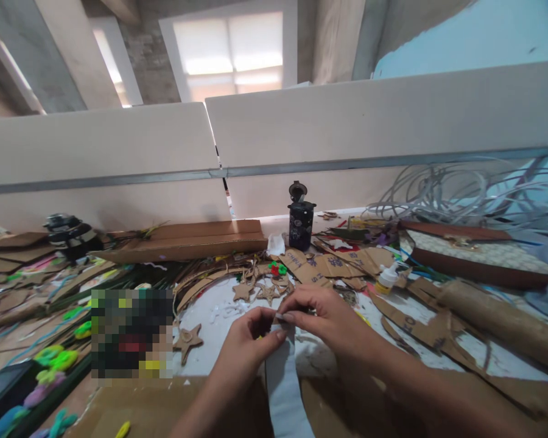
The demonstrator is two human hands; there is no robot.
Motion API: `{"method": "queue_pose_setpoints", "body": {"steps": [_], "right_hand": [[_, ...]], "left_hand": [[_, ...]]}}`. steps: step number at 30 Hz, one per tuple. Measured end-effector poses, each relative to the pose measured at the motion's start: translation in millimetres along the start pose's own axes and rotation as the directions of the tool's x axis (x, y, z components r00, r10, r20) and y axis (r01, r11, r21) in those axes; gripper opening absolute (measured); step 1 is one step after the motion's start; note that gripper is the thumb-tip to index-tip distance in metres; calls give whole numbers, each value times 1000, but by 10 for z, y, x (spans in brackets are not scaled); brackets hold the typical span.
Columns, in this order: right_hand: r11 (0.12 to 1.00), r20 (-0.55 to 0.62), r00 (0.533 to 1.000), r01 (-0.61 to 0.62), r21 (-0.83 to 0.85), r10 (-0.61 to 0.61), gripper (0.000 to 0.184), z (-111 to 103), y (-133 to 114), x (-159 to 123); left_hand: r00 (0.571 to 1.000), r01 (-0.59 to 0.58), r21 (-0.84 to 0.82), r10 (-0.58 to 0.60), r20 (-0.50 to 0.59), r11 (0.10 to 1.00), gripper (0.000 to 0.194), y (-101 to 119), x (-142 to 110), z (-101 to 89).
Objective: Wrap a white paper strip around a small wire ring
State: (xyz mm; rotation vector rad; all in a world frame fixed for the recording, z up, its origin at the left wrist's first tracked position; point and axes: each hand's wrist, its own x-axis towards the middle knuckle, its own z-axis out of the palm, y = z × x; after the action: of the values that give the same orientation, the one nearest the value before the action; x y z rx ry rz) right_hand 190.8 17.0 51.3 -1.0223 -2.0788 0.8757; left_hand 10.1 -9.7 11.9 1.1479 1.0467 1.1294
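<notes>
Window [231,52]: blown-out glare, above and well beyond both grips, main light in view
Left grip [258,334], right grip [322,310]: dimmish, soft shading, fingertip detail mushy
Cardboard sheet [319,401]: darker soft shadow, below right grip
Partition [369,128]: pale, evenly lit, beyond grips
Cables [432,188]: soft, smeary, far right of grips
Pixelated patch [132,334]: blocky, left of left grip
Frame edges: wide-angle stretch, beams [59,55] slanting

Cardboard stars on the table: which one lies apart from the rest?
The lower-left star, left of the left hand; it is set off from the other stars, which are bunched near the red and green decoration.
</notes>
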Motion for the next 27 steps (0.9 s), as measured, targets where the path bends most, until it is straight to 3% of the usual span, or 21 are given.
{"method": "queue_pose_setpoints", "body": {"steps": [3,9,16,21,27], "right_hand": [[999,-23,1000,20,-27,-20,10,-19,5,-4],[994,-29,996,78,-79,-81,12,-19,20,-25],[997,9,999,49,-62,-48,15,-43,-7,-11],[998,83,996,16,65,-22,40,-51,16,-17],[1000,51,999,-13,5,13,11,-60,-23,-24]], "left_hand": [[999,35,-59,-34,18,998,25,13,4,-27],[995,9,-1,-9,-104,1000,18,6,13,-9],[993,-7,28,11,-118,1000,17,-6,10,-3],[989,-39,71,48,-139,997,17,-33,22,-4],[989,-47,128,64,-130,991,13,-20,-1,-2]]}}
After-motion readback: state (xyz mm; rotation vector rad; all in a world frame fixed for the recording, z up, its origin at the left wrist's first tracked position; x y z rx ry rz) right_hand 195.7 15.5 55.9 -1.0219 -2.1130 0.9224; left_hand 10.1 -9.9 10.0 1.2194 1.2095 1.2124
